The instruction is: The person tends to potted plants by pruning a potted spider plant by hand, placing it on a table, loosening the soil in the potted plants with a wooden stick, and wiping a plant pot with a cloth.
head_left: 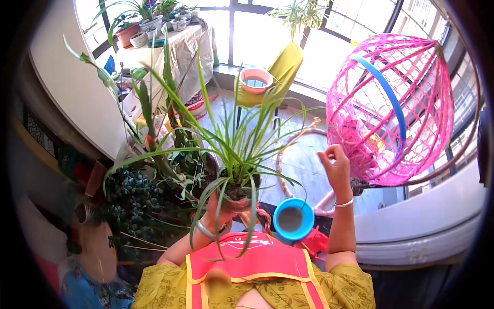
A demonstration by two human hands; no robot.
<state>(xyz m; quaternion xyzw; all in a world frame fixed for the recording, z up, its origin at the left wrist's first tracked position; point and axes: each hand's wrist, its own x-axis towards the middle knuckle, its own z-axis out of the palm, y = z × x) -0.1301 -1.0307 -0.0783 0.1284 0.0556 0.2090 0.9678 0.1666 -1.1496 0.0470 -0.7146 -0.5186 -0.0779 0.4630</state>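
A leafy spider plant [234,149] with long narrow green leaves fans out in front of my chest. Its small pot [237,203] shows dark soil at the top, and my left hand [218,210] is closed round the pot from below and the left. My right hand [335,160] is raised to the right of the leaves, with its fingers curled and pinched together. Whatever may be between those fingertips is too small to tell. Below and between the hands sits a blue bucket [309,219] with greyish liquid in it.
A pink woven hanging chair [391,110] fills the right side. Ahead, a yellow-covered chair [288,64] bears a pink basin [256,78] of water. Several potted plants crowd the left, including a dark trailing one [136,198]. More pots stand on a covered table [190,49].
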